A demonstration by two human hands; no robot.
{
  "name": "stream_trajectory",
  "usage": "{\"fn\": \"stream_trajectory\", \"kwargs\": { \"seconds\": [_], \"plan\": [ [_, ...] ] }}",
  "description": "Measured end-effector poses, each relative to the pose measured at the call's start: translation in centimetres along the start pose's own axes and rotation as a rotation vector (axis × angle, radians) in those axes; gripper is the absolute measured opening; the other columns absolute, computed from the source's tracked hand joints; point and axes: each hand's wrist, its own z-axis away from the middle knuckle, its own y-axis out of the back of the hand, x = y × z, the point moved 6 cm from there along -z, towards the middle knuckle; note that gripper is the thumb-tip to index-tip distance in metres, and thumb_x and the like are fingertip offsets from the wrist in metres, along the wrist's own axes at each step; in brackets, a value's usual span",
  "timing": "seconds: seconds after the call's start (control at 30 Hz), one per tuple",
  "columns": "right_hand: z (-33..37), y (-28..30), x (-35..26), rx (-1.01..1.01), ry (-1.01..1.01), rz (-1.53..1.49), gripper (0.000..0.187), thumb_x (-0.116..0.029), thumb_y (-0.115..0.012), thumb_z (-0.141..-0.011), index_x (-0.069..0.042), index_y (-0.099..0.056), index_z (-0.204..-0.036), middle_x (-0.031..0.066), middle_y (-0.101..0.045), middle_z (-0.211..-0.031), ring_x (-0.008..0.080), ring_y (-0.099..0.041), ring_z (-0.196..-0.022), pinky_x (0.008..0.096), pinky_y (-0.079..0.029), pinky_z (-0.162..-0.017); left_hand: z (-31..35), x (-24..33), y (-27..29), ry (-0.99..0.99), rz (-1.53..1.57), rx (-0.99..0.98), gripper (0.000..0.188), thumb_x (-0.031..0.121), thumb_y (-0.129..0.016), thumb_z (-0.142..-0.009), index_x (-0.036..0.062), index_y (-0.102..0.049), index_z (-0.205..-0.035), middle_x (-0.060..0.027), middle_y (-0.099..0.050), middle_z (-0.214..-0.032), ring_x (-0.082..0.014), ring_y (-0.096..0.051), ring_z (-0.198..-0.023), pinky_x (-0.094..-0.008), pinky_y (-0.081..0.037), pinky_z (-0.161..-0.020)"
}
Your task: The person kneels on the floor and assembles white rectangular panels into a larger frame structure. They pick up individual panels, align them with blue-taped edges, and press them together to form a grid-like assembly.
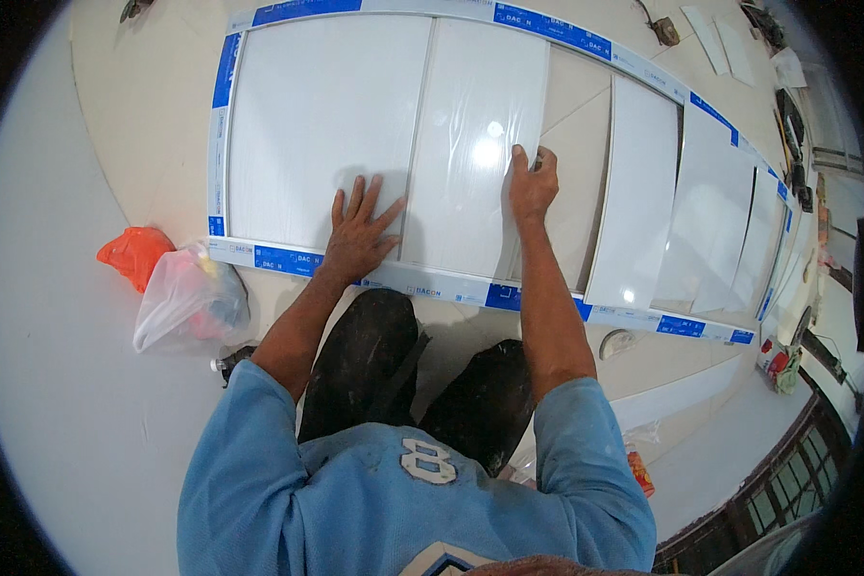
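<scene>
A bright red-orange bag (132, 253) sits on the pale floor (139, 115), right beside a see-through bag (175, 309) with pink and blue inside. Up at the top right lies a little brown thing (665, 32). Low on the right is a dark window with bars (795, 472).

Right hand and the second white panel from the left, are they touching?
Touching: the head view shows the right hand at the panel, its thumb lying over the right edge.
</scene>
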Motion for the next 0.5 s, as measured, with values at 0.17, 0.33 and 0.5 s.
{"fn": "stream_trajectory", "kwargs": {
  "seconds": [0.17,0.33,0.5],
  "plan": [
    [0.13,-0.59,0.38,-0.016,-0.05,-0.019,0.043,-0.028,-0.077,-0.095,0.003,-0.064,-0.123,0.0195,-0.073,-0.103,0.0311,-0.071,-0.092,0.0424,-0.056,-0.087,0.35,-0.25,-0.52,-0.042,-0.02,0.073,0.071,0.043,-0.07,-0.098,0.0317,-0.042,-0.163,-0.018,-0.011,-0.177,-0.0421,-0.006,-0.163,-0.0661,-0.002,-0.128],
    [0.25,-0.45,-0.38,0.032,0.066,-0.033,0.042,-0.028,-0.076,-0.096,0.003,-0.063,-0.123,0.0208,-0.072,-0.103,0.034,-0.071,-0.093,0.0436,-0.056,-0.087,0.63,-0.17,-0.44,-0.061,0.038,0.116,0.075,0.05,-0.069,-0.097,0.0297,-0.042,-0.164,-0.0186,-0.011,-0.177,-0.0434,-0.006,-0.163,-0.0673,-0.002,-0.128],
    [0.16,-0.51,-0.06,-0.023,0.093,0.092,0.046,-0.029,-0.076,-0.096,0.005,-0.062,-0.126,0.0239,-0.072,-0.11,0.039,-0.072,-0.101,0.0464,-0.055,-0.091,0.19,-0.57,-0.96,-0.028,0.022,0.079,0.083,0.054,-0.07,-0.094,0.0273,-0.039,-0.165,-0.0182,-0.011,-0.177,-0.0445,-0.007,-0.163,-0.0671,-0.003,-0.128]
  ]
}}
